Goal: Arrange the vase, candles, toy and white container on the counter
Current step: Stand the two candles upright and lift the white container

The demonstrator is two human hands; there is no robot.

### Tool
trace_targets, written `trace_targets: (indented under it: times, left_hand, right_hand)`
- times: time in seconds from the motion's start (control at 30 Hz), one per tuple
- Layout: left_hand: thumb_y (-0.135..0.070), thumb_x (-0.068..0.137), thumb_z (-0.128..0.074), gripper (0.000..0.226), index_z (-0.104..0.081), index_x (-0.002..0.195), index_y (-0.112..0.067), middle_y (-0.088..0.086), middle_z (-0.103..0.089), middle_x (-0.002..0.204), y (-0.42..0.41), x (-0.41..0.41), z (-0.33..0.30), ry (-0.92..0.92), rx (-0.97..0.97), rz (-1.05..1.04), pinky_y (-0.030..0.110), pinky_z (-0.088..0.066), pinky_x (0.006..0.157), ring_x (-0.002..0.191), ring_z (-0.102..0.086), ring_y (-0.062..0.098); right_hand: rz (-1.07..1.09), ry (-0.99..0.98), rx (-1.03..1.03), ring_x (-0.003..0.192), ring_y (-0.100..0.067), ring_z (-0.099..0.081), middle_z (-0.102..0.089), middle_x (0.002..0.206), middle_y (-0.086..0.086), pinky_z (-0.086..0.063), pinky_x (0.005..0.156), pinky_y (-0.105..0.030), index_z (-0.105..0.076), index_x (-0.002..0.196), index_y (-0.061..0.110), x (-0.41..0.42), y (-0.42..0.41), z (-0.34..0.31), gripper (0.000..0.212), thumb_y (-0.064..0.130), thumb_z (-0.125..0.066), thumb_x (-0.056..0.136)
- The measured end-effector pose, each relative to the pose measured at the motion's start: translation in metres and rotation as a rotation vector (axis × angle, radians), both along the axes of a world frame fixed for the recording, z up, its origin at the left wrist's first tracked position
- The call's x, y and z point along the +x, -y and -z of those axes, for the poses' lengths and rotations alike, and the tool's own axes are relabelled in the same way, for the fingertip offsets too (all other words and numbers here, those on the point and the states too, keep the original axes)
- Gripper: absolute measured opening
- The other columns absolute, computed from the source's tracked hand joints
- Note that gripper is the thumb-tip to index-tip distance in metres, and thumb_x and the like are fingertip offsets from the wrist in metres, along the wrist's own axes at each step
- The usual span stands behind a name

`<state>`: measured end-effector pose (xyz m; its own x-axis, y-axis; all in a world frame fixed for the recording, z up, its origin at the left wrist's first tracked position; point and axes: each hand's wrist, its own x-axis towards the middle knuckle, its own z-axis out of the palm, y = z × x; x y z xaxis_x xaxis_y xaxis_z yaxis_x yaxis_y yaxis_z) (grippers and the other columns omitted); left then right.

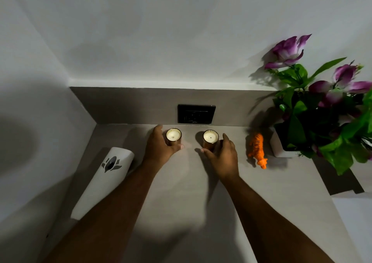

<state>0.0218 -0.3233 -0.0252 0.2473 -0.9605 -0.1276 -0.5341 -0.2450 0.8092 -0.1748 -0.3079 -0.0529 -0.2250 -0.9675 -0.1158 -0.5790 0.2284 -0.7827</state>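
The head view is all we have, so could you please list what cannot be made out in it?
- Vase: mostly hidden by leaves; flowers cut off by the right edge.
- Left candle and right candle: the sides are covered by the left hand and right hand, so grip contact is unclear.
- Socket: too dark for detail.
- Container: its base is in shadow.
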Motion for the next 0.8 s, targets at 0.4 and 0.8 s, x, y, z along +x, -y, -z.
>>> trace_targets:
  times: [0.4,0.8]
  left_hand:
    - [-0.036,0.070,-0.082,0.099,-0.024,0.146,-0.009,0.016,-0.035,0.151,-0.061,0.136,-0.042,0.363,0.604,0.111,0.042,-0.037,0.102,0.130,-0.041,0.035]
    - [-0.022,0.064,-0.087,0.047,-0.056,0.099,-0.017,0.011,-0.065,0.105,-0.067,0.135,-0.035,0.024,0.201,-0.125,0.036,-0.050,0.073,0.084,-0.062,0.027]
  right_hand:
    - [-0.380,-0.684,0.010,0.150,-0.031,-0.001,-0.009,0.163,-0.012,0.002,0.118,-0.048,-0.016,0.153,0.015,-0.018,-0.097,0.036,0.103,0.087,-0.013,0.080]
    - [-0.433,-0.726,0.087,0.148,-0.031,0.016,0.010,0.162,-0.010,0.013,0.115,-0.053,0.001,0.154,0.015,0.003,-0.093,0.036,0.117,0.095,-0.005,0.069]
